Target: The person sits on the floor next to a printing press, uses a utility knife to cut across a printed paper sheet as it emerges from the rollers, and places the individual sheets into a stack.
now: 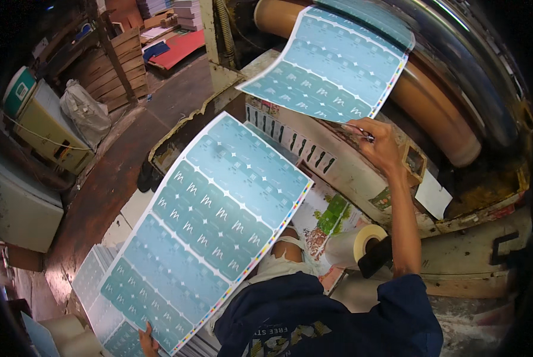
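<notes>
A large printed sheet [201, 226], pale blue and teal with a strip of colour patches along one edge, slants across the middle. My left hand [148, 341] grips its lower edge, with some fingers hidden beneath. A second printed sheet [338, 65] of the same kind hangs out from the machine's rollers at the upper right. At its lower right corner is my right hand [378, 143], fingers pinched around a small shiny tool [368, 137] whose kind I cannot make out. Whether these fingers also touch the sheet cannot be told.
Metal and brown rollers [439, 113] run along the right. Stacked printed sheets [91, 276] lie at the lower left, partly under the held sheet. A roll of clear film [353, 245] is below my right forearm. A white sack [85, 110] stands on the far left.
</notes>
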Available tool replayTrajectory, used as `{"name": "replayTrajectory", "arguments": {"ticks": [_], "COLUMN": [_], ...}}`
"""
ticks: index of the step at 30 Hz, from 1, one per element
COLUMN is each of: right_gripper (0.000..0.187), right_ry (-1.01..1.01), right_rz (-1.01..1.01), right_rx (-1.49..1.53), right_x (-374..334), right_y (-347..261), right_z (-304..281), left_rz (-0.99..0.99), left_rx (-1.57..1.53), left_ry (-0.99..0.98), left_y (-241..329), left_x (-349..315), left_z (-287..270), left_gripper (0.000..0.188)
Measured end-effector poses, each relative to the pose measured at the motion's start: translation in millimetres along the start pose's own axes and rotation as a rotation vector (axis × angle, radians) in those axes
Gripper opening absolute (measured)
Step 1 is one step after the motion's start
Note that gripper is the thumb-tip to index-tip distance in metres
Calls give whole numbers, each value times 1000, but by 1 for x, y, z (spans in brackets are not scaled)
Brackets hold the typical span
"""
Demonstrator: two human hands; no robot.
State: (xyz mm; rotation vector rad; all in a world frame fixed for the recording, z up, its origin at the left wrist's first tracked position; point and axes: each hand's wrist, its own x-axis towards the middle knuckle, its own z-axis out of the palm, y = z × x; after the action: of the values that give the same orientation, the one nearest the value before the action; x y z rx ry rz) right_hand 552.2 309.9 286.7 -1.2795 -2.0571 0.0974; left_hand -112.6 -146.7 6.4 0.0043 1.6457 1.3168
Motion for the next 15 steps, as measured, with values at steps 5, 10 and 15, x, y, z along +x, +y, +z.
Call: {"name": "replayTrajectory", "arguments": {"ticks": [5,10,15], "right_gripper": [23,24,25], "right_ry": [-99,-95,-87], "right_rz": [-33,-111,-140], "right_rx": [89,67,133], "right_x": [-30,-53,-72], "right_y": [-66,-135,-166], "right_z": [25,48,53], "left_rz": [114,231,190], "left_rx": [51,87,59], "left_ry": [-42,-79,12], "left_y": [-9,-10,-31], "left_x": [69,126,161], "left_z": [-26,-4,46], "left_gripper": [51,46,39]}}
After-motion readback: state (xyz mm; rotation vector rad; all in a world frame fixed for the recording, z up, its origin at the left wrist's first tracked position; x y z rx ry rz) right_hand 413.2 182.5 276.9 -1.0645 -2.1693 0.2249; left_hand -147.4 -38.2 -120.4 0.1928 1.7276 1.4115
